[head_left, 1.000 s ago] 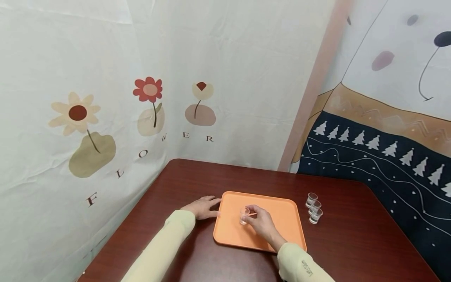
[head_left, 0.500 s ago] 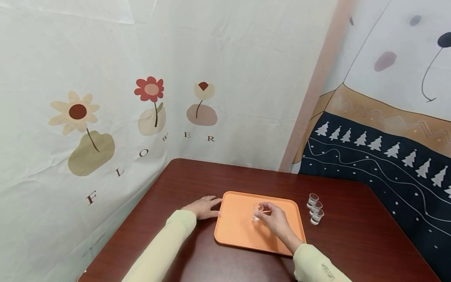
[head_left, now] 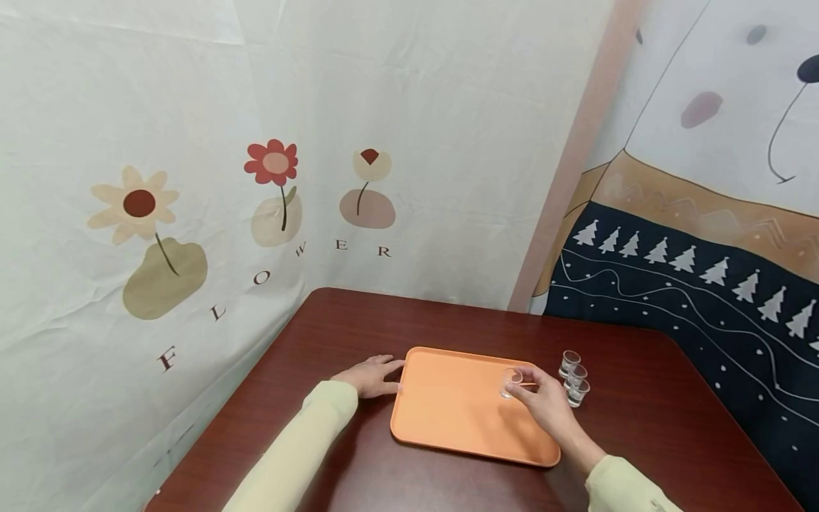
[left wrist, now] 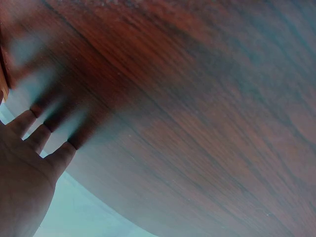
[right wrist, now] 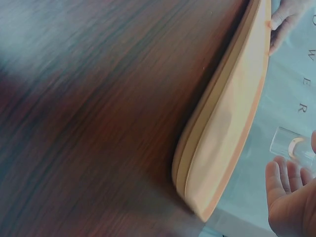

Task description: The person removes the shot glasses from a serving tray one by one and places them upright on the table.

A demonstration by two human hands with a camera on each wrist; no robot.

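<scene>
Between the thumb and fingers of my right hand [head_left: 552, 405] is a small clear shot glass [head_left: 510, 382], held upright over the right part of an orange tray [head_left: 448, 405]. In the right wrist view the shot glass [right wrist: 291, 145] shows beyond the tray's rim, next to the right hand's fingers [right wrist: 284, 177]. My left hand [head_left: 369, 377] rests at the tray's left edge with its fingers spread and its fingertips at the rim. The left wrist view shows the left hand [left wrist: 27, 173] with fingers extended on the dark wood table.
Three more clear shot glasses [head_left: 574, 380] stand in a close row on the table [head_left: 652, 419], right of the tray. Behind the table hang a white cloth [head_left: 448, 178] with printed flowers and a dark blue cloth [head_left: 691, 299] with printed trees.
My right hand has carried the shot glass rightward, from the tray's middle toward its right edge. The left hand stays at the left rim, and the three glasses on the table stay put.
</scene>
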